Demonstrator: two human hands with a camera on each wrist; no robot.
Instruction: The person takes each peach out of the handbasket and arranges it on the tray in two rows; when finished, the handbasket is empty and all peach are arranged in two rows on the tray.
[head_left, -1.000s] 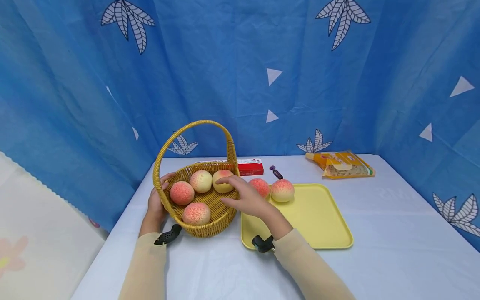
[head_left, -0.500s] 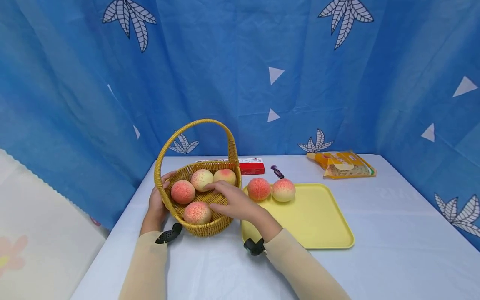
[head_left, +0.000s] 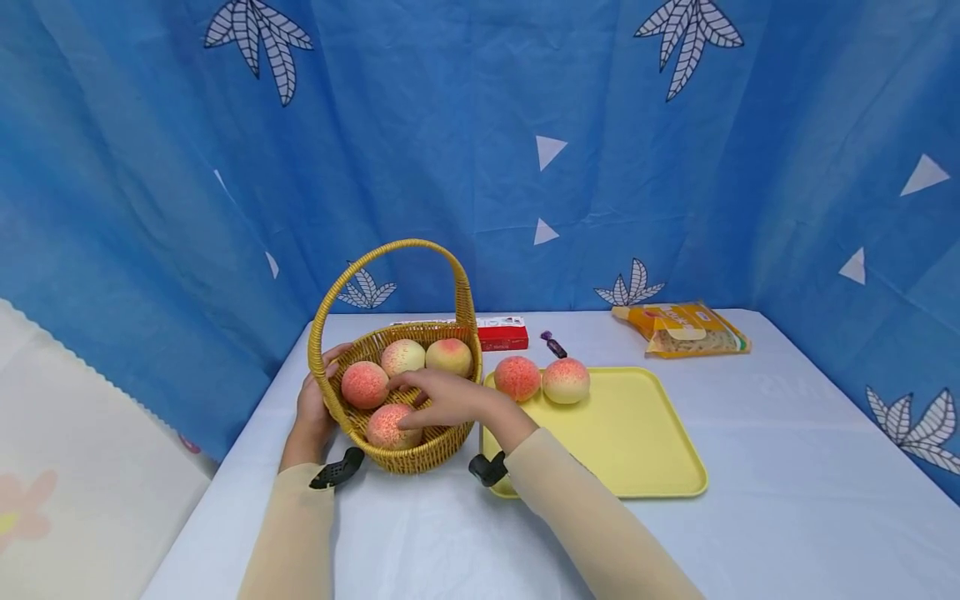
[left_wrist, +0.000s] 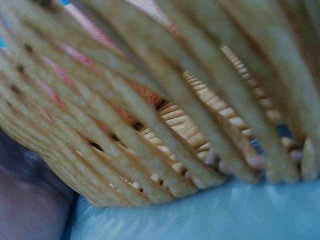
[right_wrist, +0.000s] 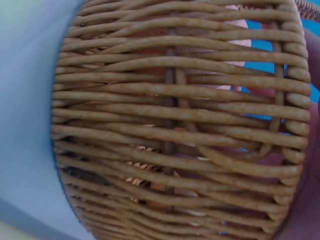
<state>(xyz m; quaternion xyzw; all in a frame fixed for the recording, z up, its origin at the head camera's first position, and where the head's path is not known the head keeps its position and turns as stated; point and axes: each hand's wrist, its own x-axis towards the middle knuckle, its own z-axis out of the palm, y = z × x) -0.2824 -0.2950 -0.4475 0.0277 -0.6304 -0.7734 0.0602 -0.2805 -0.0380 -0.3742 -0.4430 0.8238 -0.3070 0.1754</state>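
The woven basket (head_left: pixel 431 454) with its tall arched handle stands on the table and holds several pink-and-cream peaches. My left hand (head_left: pixel 311 408) holds the basket's left side, fingers bent along the outer wall near the rim. Over the front of the basket, my right hand (head_left: pixel 450 398) reaches in from the right with thumb and fingers spread. Its thumb overlaps the front peach (head_left: pixel 392 427), and its fingertips are beside the red peach (head_left: pixel 364 384). Farther back lie a pale peach (head_left: pixel 402 356) and a yellowish peach (head_left: pixel 449 357). Basket weave (right_wrist: pixel 175 105) fills most of the right wrist view.
Right of the basket lies a yellow tray (head_left: pixel 630 442), with a red peach (head_left: pixel 517 378) and a pale pink peach (head_left: pixel 566 381) at its back left corner. Behind are a red box (head_left: pixel 504 335), a wrapped candy (head_left: pixel 553 344) and an orange food bag (head_left: pixel 686 329).
My right hand has moved left and toward me, from the yellowish peach at the back right to the front peach. My left hand stays at the basket's side.
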